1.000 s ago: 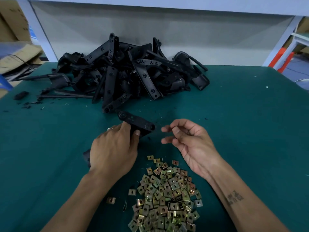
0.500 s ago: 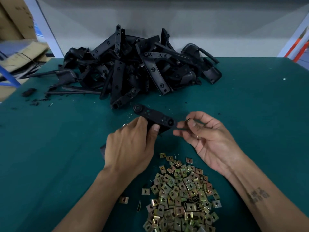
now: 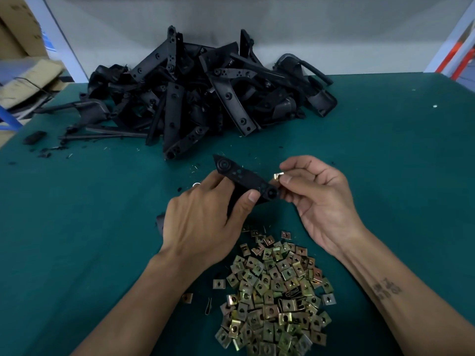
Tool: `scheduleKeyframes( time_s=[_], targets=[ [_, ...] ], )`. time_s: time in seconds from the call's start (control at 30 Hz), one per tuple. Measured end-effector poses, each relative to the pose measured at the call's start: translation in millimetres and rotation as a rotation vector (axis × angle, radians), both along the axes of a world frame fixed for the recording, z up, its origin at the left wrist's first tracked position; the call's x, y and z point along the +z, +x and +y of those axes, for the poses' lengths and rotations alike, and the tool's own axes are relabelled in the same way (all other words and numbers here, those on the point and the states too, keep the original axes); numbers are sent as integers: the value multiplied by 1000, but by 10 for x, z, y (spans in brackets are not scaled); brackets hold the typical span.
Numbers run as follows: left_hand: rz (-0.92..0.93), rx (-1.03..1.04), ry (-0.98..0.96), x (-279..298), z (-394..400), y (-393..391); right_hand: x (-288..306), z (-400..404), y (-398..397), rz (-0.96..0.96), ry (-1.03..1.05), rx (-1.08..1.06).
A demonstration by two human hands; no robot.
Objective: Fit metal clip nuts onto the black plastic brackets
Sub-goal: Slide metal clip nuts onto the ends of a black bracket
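Pinching clip nut (image 3: pixel 277 176) in right hand (image 3: pixel 321 201) beside bracket (image 3: pixel 246 179).

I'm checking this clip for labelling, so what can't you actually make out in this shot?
Head view only:
- Black bracket: its middle and lower part hidden under the left hand.
- Clip nut: mostly covered by the right hand fingertips; whether it touches the bracket is unclear.
- Clip nut pile: near end cut off by the bottom edge.
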State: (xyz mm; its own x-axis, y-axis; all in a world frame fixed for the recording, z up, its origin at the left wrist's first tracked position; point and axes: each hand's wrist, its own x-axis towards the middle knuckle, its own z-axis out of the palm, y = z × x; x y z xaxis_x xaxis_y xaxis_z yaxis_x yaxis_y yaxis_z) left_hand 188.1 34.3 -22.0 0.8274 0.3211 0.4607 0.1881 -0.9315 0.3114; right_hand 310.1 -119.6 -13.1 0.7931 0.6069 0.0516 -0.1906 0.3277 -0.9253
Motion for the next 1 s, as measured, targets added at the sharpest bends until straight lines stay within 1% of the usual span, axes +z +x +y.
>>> scheduleKeyframes(
  time_s=[0.17,0.27,0.33,0.5,0.63,1.0],
  targets=[
    [15,5,-4,-3,20,2,-5,29,-21,-33,-5,-38],
    [2,-6,9,-9,22,3,-21,48,-43,-87,-69,-46],
    [0,-8,12,-8,24,3,-22,54,-49,-89,-98,-45],
    [20,1,15,4,19,10,-11,65,-64,-64,-68,-68],
    [60,15,20,12,14,8,-27,70,-72,-117,-113,-47],
    [99,29,15,12,24,16,-101,76,-80,-193,-114,-81]
  ],
)
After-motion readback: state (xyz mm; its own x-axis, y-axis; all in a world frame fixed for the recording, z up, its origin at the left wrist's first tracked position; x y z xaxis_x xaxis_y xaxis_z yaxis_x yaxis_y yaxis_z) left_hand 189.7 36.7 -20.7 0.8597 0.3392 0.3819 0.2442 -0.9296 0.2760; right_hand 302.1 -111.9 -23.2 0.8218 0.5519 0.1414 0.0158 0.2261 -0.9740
